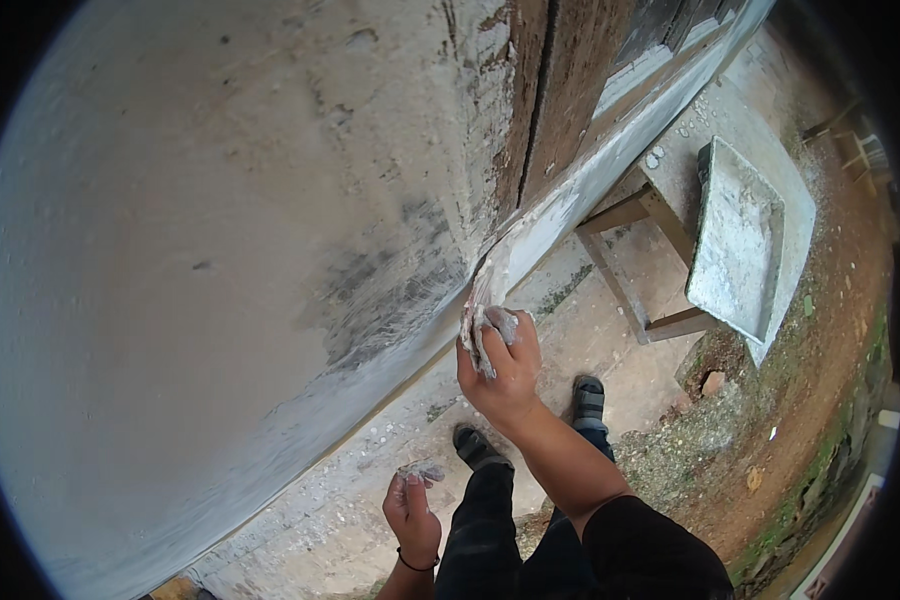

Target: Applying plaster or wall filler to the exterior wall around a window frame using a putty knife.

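Clenched around a plaster-caked tool, most likely a small trowel or scraper though the coating hides its shape, the right hand (505, 365) presses its whitish blade (485, 290) against the lower corner where the grey rendered wall (220, 200) meets the dark wooden door frame (550, 90). The grip there is fully shut, fingers wrapped over the handle and smeared with wet mix. Lower down, near the bottom edge of the wall, the left hand (412, 515) hangs with its fingers curled round a small lump of grey plaster (420, 470); its grip is closed loosely on that lump, not touching the wall.

Judging by the fresh white streak (570, 205) running along the foot of the door frame, the step in hand looks like filling and smoothing the joint at the wall's base, and it seems part done: the streak is laid to the right of the tool, while the wall foot to the left looks dry and patchy.

A next stroke would call for keeping the blade flat to the corner and drawing it steadily along the seam, with the spare plaster brought up from the left hand when the blade runs thin.

Off to the right, a shallow grey mixing tray (735, 240) rests tilted on a low wooden table (670, 215), well apart from both hands. The person's dark shoes (587, 400) stand on the rough concrete floor (340, 520) just below the work.
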The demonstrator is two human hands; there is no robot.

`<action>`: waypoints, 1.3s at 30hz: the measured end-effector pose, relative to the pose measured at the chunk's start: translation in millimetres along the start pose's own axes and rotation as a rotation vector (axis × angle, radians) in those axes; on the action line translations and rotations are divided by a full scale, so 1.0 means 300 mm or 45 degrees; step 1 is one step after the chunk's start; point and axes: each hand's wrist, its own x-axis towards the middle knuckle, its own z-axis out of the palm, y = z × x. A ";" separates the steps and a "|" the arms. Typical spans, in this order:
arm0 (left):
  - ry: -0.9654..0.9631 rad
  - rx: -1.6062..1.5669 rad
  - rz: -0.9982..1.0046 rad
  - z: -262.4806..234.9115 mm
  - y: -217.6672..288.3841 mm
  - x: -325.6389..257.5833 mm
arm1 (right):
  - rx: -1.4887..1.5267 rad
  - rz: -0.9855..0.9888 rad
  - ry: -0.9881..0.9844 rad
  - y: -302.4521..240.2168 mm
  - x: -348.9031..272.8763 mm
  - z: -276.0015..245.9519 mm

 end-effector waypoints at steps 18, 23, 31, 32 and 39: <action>0.060 -0.017 0.013 0.274 0.016 -0.055 | 0.609 0.383 -0.330 0.239 0.089 -0.251; 0.092 -0.048 -0.051 0.390 0.027 -0.087 | 0.679 0.443 -0.394 0.369 0.167 -0.292; -0.008 -0.119 -0.015 0.375 0.030 -0.090 | 0.313 0.131 -0.108 0.301 0.146 -0.321; -0.014 -0.113 -0.011 0.362 0.034 -0.089 | 0.313 0.134 -0.099 0.280 0.135 -0.301; -0.025 -0.048 -0.015 0.169 0.014 -0.067 | 0.028 -0.052 -0.100 0.120 0.051 -0.142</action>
